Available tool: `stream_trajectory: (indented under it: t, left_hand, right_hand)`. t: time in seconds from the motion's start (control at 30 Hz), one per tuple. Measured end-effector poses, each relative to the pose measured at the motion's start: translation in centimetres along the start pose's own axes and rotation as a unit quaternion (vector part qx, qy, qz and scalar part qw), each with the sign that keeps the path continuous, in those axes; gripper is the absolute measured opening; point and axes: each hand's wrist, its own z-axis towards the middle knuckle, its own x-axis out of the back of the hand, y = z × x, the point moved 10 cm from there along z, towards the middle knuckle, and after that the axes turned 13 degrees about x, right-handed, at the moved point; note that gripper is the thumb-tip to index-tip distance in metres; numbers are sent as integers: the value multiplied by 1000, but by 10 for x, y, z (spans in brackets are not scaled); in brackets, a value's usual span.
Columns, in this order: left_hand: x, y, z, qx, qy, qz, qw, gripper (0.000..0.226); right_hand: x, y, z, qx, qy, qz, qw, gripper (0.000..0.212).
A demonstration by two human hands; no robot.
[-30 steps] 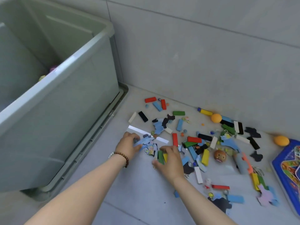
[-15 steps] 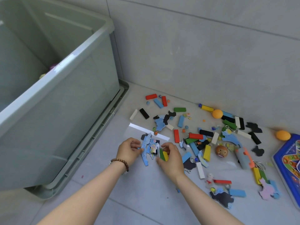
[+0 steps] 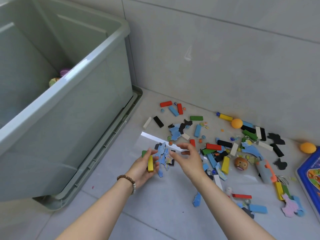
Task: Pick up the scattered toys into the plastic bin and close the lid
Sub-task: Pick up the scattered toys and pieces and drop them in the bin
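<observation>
Head view: left hand [image 3: 144, 168] cupped a yellow block [image 3: 150, 164] and blue puzzle pieces [image 3: 162, 155]; right hand [image 3: 187, 157] hovered open and empty; cradling both palms under the load should prevent spills before the bin [image 3: 72, 94].

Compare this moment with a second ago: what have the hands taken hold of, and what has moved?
Both hands have lifted off the floor. The left hand now holds a yellow block, a green block and blue puzzle pieces gathered from the pile. The right hand has come up open beside them, apparently empty. The bin and the remaining scattered toys lie as before.
</observation>
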Motion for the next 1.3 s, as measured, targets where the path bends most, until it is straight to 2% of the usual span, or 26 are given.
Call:
stream_trajectory:
  t: [0.03,0.1,0.17,0.3,0.47,0.67,0.83,1.03,1.17,1.3]
  left_hand:
    - [11,9,0,-32,54,68,996,27]
    - [30,29,-2,-97,159,194,963,23]
    - [37,37,-2,-120,196,267,936,22]
    - [23,22,5,-96,133,318,934,24]
    - [16,2,7,-20,78,258,963,29]
    - [14,1,5,-21,70,216,974,27]
    - [12,3,8,-23,80,251,964,30]
    - [6,9,1,-45,69,237,968,25]
    - [-22,41,-38,-93,52,267,958,25]
    - [-60,117,-121,-184,47,326,926,23]
  right_hand:
    - [-1,10,2,-19,-3,-25,999,46]
    - [-12,29,4,-54,-26,-56,997,55]
    - [-20,38,6,-68,-16,-77,995,54]
    - [-29,41,7,-81,14,-65,994,46]
    - [-34,48,5,-124,26,-20,992,41]
    - [-41,48,-1,-131,24,48,990,29]
    - [-51,49,-7,-155,-23,102,982,36]
    - [-51,46,-18,-176,-25,161,971,37]
    - [-35,-5,-17,-141,-22,190,971,33]
    - [-18,-115,-1,-58,-38,215,974,31]
